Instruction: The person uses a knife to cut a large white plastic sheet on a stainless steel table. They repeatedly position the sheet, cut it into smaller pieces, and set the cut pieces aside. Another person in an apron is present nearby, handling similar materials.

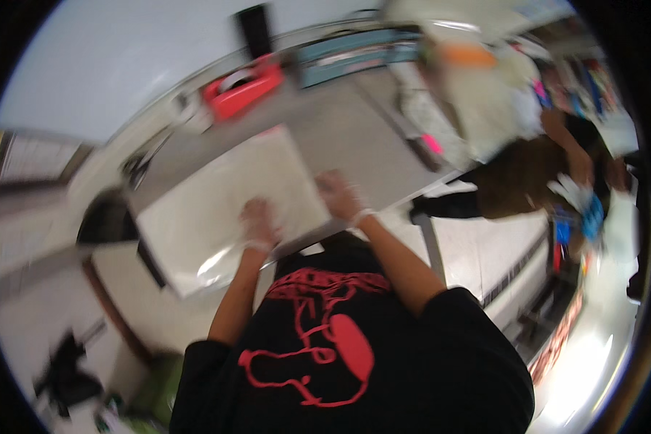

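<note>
A large, glossy whitish plastic bag or sheet [211,200] lies flat on the grey work table [352,125], its near-left corner jutting past the table's front edge. My left hand [260,222] rests on top of it, palm down, and holds nothing that I can see. At the sheet's right edge is my right hand [339,194]; blur hides whether its fingers grip that edge or only touch it. Both hands seem to wear thin clear gloves with cuffs at the wrists.
Toward the back stand a red tape dispenser [244,89] and a long blue-grey device [352,57]. A dark bar with a pink end [431,145] lies at the right. Beyond it is another person [526,173] in a brown apron. A black rounded object [108,217] sits left.
</note>
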Action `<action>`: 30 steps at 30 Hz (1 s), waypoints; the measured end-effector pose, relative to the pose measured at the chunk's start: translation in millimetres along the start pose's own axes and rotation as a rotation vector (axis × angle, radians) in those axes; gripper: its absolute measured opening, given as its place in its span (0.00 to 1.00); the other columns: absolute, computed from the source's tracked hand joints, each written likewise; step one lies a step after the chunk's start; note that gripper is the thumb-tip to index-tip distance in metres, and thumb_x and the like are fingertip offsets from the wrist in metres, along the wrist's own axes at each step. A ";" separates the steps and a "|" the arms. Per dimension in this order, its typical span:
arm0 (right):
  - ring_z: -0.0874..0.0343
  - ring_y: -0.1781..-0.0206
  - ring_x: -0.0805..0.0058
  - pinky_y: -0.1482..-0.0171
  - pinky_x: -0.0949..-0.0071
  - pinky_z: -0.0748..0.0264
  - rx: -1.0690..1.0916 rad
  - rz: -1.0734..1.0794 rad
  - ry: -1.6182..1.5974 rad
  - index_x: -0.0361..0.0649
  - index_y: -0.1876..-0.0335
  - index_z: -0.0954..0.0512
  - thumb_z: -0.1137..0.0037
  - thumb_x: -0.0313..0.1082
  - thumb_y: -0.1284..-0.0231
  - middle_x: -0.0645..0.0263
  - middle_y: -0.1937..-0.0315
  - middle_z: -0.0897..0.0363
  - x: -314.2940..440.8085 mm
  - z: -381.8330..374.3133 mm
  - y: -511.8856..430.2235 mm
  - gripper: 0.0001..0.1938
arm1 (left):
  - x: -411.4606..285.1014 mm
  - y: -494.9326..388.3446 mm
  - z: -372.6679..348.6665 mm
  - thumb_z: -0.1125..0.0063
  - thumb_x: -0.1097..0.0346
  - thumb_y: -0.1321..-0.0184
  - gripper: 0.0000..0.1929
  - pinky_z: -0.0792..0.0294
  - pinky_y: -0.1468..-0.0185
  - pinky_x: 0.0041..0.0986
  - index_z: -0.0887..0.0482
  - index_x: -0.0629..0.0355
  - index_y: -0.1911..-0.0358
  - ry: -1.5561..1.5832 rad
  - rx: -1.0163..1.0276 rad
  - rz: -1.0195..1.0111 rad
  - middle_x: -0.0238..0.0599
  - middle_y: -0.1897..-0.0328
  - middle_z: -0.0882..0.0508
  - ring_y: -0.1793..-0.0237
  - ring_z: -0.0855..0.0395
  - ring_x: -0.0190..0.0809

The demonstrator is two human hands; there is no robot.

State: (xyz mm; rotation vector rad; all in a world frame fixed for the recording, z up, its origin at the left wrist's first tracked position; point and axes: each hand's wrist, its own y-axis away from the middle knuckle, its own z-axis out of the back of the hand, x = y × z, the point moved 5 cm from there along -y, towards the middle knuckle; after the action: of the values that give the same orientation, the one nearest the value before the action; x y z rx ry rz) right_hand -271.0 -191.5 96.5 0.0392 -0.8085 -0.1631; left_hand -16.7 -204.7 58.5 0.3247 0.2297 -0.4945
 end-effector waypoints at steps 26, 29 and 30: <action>0.19 0.38 0.48 0.40 0.50 0.19 0.039 -0.297 0.436 0.38 0.30 0.30 0.43 0.50 0.33 0.44 0.37 0.24 17.9 -72.5 -8.3 0.32 | 23.6 5.6 -43.5 0.25 0.42 0.45 0.54 0.65 0.15 0.64 0.41 0.60 0.19 0.085 0.165 0.091 0.59 0.13 0.45 0.13 0.56 0.67; 0.22 0.35 0.46 0.35 0.51 0.22 -0.010 -0.325 0.281 0.39 0.35 0.28 0.36 0.42 0.38 0.46 0.39 0.24 42.7 -58.1 -13.1 0.28 | 12.2 3.7 -9.8 0.22 0.53 0.51 0.49 0.49 0.19 0.63 0.35 0.59 0.26 0.075 0.030 0.060 0.56 0.19 0.36 0.18 0.44 0.65; 0.22 0.35 0.46 0.35 0.51 0.22 0.028 -0.360 0.254 0.39 0.35 0.29 0.36 0.42 0.38 0.47 0.39 0.23 48.2 -53.6 -13.5 0.28 | 8.4 2.0 -5.9 0.22 0.52 0.52 0.49 0.46 0.20 0.62 0.34 0.59 0.26 0.053 0.097 0.097 0.55 0.20 0.36 0.19 0.43 0.64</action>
State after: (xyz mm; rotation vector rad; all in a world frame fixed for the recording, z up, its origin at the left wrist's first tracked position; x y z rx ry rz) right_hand -201.3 -214.1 92.7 0.2286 -0.5440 -0.4777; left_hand -9.4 -204.5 51.1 0.4422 0.2405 -0.4023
